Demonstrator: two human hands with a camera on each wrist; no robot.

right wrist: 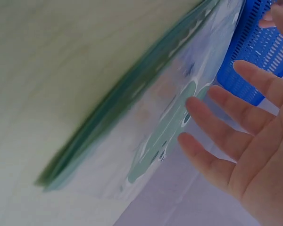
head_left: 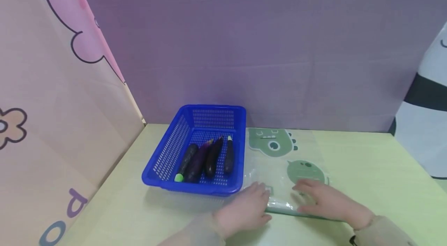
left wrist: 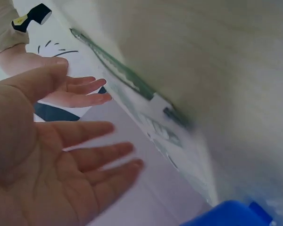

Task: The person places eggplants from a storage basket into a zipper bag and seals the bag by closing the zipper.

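A clear plastic bag [head_left: 269, 172] with green cartoon dinosaur prints lies flat on the table, its green edge [right wrist: 118, 103] toward the person. My left hand [head_left: 246, 207] is at the bag's near left corner, palm down, with fingers extended. Over the near right part of the bag is my right hand [head_left: 328, 201], its fingers spread and slightly bent. Both palms look bare in the wrist views, where the left hand [left wrist: 61, 155] and right hand [right wrist: 245, 136] hold nothing. Whether the fingertips touch the plastic, I cannot tell.
Left of the bag stands a blue plastic basket [head_left: 153, 179] with several dark eggplants [head_left: 197, 164] in it; the leftmost long vegetable [head_left: 186, 160] has a bright green end. A purple cloth wall [head_left: 279, 44] closes the back of the pale yellow table [head_left: 366, 176]. Printed panels flank both sides.
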